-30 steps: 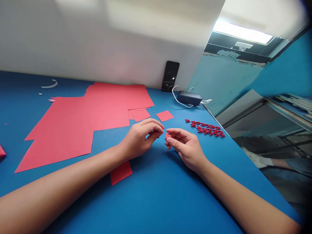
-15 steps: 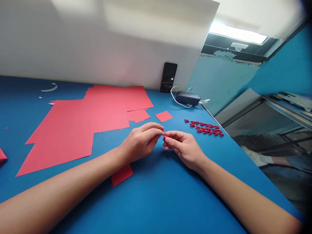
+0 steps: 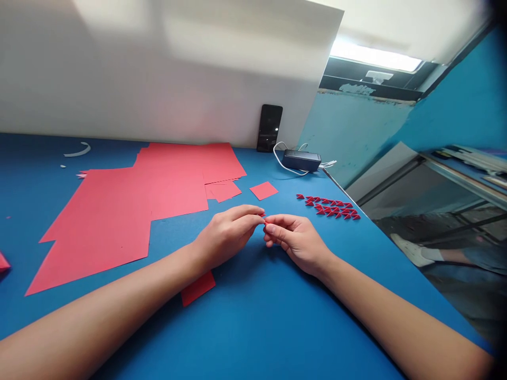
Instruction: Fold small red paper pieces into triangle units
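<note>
Between my fingertips, over the blue table [image 3: 269, 327], is a small folded piece of red paper [image 3: 265, 222], mostly hidden by the fingers. My left hand [image 3: 227, 232] pinches it from the left, and my right hand [image 3: 297, 237] pinches it from the right with thumb and forefinger. Beneath my left wrist a red paper square [image 3: 198, 289] lies partly covered. Just beyond the hands rests another red square [image 3: 263, 190]. Several small folded red triangles [image 3: 330, 209] sit in rows to the right of my hands.
Large overlapping red sheets [image 3: 106, 211] cover the left of the table, with cut red pieces [image 3: 224, 190] at their edge. A phone [image 3: 270, 128] leans on the white board [image 3: 198, 95]. Nearby are a dark box [image 3: 301, 160] with white cable and a curled white strip [image 3: 78, 151]. A person's foot [image 3: 412, 249] shows at right.
Both hands keep pinching the small red paper, with slight finger movement that hides more of it. The whole view has shifted a little.
</note>
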### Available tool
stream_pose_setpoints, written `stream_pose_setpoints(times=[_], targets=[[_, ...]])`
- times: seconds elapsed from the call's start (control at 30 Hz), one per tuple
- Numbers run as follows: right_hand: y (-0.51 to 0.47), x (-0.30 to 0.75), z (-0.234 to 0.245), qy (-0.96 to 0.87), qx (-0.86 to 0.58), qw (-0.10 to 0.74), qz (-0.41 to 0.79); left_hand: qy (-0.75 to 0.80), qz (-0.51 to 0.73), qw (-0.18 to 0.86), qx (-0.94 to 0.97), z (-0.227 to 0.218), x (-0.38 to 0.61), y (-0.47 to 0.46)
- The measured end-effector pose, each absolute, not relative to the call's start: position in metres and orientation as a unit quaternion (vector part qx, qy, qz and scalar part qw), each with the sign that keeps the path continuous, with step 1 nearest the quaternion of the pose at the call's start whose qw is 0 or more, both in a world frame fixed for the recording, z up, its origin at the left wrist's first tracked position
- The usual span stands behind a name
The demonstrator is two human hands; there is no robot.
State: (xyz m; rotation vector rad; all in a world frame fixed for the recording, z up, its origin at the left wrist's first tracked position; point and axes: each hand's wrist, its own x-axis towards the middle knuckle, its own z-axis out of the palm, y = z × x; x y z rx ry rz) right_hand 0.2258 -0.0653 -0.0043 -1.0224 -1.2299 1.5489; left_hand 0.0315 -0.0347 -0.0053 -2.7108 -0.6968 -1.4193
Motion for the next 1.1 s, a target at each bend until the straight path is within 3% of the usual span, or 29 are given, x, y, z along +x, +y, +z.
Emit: stream_pose_setpoints(times=[0.67, 0.8, 1.0, 1.1], targets=[[-0.065, 0.224, -0.003, -0.539, -0.431, 0.432, 0.58, -0.183, -0.421, -0.002, -0.889, -0.005, 0.031, -0.037], [-0.063, 0.225, -0.005, -0.526, -0.43, 0.451, 0.579, -0.212, -0.417, -0.09, -0.879, -0.005, 0.031, -0.038], [-0.061, 0.224, -0.007, -0.463, -0.423, 0.481, 0.612, -0.297, -0.417, -0.374, -0.773, -0.002, 0.032, -0.036], [-0.062, 0.223, -0.004, -0.429, -0.425, 0.487, 0.631, -0.292, -0.396, -0.451, -0.745, 0.0, 0.032, -0.034]])
